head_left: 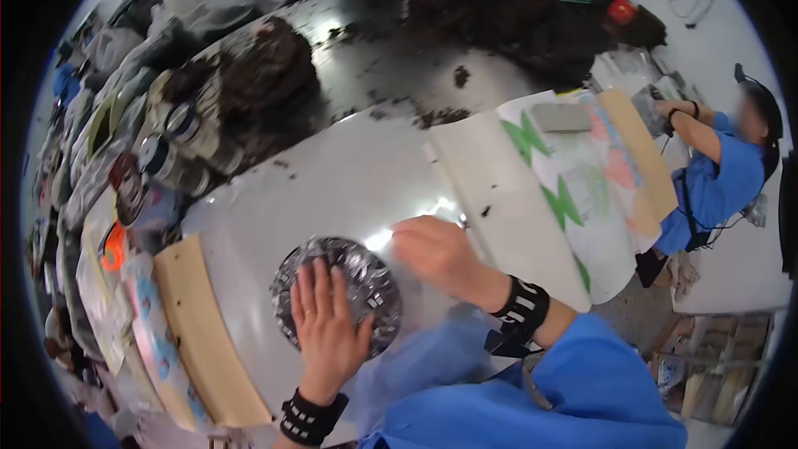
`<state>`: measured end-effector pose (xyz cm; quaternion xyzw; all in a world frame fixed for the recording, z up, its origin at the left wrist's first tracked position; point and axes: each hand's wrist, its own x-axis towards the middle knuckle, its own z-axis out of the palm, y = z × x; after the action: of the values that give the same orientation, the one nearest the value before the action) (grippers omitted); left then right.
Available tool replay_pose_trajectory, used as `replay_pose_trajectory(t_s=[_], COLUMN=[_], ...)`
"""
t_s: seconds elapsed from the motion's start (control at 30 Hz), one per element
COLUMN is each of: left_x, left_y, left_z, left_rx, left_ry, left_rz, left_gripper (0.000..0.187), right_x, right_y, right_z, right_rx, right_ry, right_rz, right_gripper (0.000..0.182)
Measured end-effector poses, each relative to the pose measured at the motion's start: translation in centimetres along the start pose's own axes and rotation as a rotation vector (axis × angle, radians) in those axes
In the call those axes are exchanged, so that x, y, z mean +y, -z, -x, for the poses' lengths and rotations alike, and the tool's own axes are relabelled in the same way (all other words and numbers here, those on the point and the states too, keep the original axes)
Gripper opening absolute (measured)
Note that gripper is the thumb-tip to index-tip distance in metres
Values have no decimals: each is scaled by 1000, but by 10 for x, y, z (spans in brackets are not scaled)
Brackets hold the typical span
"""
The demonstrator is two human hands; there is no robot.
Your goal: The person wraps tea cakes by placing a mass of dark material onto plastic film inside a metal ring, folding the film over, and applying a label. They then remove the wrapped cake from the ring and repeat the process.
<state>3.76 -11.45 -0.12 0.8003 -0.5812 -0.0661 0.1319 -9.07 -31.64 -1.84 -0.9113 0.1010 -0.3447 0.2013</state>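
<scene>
A round, dark disc in shiny, crinkled wrap (378, 295) lies on the white sheet in front of me. My left hand (328, 324) rests flat on the disc, fingers stretched out and slightly apart. Just beyond the disc's upper right edge is my right hand (440, 254), held over the sheet with its fingers curled together. What those fingers hold, if anything, is hidden. Bright reflections show beside the right fingertips.
At the left stand glass jars (173, 165) and an orange tape roll (114, 247) near tan cardboard (208, 333). Dark, crumbly clumps (270, 75) lie behind. A grey block (561, 118) sits on patterned sheets at right. Another person (719, 154) works at the far right.
</scene>
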Motion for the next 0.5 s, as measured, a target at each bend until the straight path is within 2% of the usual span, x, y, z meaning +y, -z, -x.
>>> replay_pose_trajectory(t_s=[0.03,0.1,0.17,0.23,0.37,0.43,0.47,0.5], left_x=[1,2,2,2,6,4,4,4], left_y=[-1,-2,-2,-3,-3,-3,-3,-3], left_z=[0,0,0,-1,-1,0,0,-1], left_rx=[-7,-5,-46,-47,-88,-56,-43,-37], left_ry=[8,15,34,30,31,12,18,15], left_rz=[-20,-46,-55,-57,-106,-118,-110,-109], left_gripper=[80,81,83,84,86,84,82,82], right_x=[26,83,111,118,132,133,135,140], right_y=[23,60,105,131,138,147,155,166], right_z=[22,83,144,172,189,184,178,171], right_rx=[83,234,233,210,260,240,250,228], right_ry=[-53,-290,-427,-461,-511,-761,-766,-907], right_rz=[121,347,659,934,848,602,604,529], right_gripper=[19,15,13,14,16,17,17,16])
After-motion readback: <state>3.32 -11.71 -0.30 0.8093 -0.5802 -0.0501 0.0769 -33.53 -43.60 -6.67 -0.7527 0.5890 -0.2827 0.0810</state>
